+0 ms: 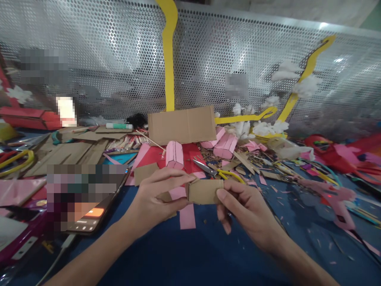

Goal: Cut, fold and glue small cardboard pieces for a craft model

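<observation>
Between my two hands is a small brown cardboard piece (205, 192), held up over the blue table. My left hand (157, 192) pinches its left end between thumb and fingers. On the right end, my right hand (244, 206) grips with the thumb in front and fingers behind. Just below, a pink paper strip (187, 217) lies on the table. Behind my hands are scissors (212, 169) with yellow handles and a pink paper-covered block (174, 155). Another loose cardboard piece (145, 173) sits behind my left hand.
A large cardboard box (182, 125) with yellow strips stands at the back, before a perforated metal panel (119, 59). On the right lies a pink glue gun (330, 196) with its cord. A phone (89, 220) on a cable is at left. Scraps and sticks litter the table.
</observation>
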Motion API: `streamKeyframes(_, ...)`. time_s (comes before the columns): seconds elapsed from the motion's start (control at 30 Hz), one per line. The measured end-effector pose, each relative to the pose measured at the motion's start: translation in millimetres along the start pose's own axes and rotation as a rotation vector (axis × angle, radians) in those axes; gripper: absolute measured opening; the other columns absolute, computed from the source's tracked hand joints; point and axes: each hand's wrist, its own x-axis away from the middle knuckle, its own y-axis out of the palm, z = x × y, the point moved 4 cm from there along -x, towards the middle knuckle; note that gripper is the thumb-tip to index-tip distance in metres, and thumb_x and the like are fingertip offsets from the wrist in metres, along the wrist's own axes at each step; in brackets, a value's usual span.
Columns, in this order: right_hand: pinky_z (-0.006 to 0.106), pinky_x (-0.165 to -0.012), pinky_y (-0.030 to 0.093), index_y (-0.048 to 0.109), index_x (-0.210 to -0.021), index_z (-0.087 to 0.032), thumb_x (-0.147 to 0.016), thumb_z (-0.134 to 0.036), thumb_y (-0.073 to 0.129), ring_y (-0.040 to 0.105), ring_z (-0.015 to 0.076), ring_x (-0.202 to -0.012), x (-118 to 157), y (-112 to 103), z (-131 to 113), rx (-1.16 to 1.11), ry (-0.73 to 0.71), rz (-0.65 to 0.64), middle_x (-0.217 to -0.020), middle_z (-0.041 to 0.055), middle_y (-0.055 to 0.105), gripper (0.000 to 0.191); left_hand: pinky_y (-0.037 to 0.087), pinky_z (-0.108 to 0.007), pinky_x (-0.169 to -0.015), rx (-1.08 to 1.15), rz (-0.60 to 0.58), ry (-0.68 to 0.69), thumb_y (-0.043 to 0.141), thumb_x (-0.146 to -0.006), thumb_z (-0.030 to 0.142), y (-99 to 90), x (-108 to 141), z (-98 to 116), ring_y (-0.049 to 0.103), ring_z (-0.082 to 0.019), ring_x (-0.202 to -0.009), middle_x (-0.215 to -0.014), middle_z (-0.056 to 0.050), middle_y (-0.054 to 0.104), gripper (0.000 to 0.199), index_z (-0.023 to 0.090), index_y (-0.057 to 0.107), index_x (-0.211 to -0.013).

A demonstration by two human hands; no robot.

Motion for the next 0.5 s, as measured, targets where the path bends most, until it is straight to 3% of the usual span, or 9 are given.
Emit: streamKeyframes(0.5,0.017,-0.043,0.047,0.06,-0.078,-0.018,-0.098,-0.049,0.061,0.056,0.0068,-0.038,0.8,1.7,1.1,-0.02,-0.011,0.007,-0.057,-0.0022,0.066,0.037,0.057,-0.031,-0.098,0.073,-0.007,-0.006,0.087,-0.077,0.019,-0.3,-1.0,2.2,0.07,-0.019,-0.109,-0.119,-0.008,0.071,0.047,0.022,0.072,-0.122)
